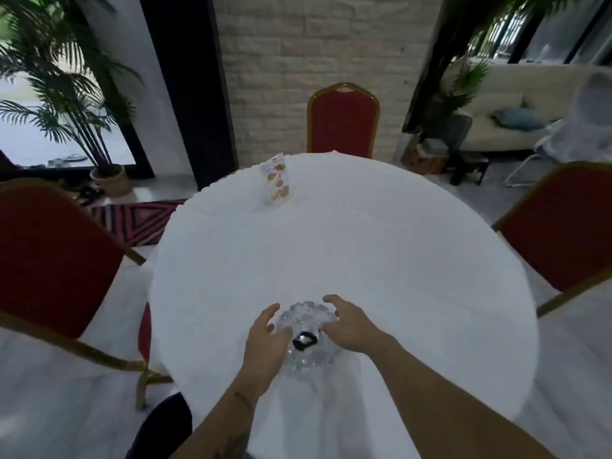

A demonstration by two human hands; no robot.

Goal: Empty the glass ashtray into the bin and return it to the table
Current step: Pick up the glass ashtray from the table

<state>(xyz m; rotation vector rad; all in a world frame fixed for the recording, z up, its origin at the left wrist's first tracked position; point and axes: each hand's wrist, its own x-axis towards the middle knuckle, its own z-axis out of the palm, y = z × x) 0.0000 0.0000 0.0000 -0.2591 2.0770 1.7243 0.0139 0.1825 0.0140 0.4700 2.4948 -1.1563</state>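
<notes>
Glass ashtray (306, 336) is sitting on the round table (381, 260) with the white cloth, close to the near edge, and there's something small and dark lying in it. Left hand (265, 341) and right hand (349, 323) are on either side of it, fingers spread and curled in toward the rim, touching or just about, can't really tell. Further back on the table a little menu card (276, 178) stands upright. Red chairs with gold frames all around, one (342, 119) at the far side.

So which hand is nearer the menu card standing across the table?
Right hand, slightly: it reaches further up the table. Both hands flank the glass ashtray, left hand opposite, far from the menu card.
</notes>
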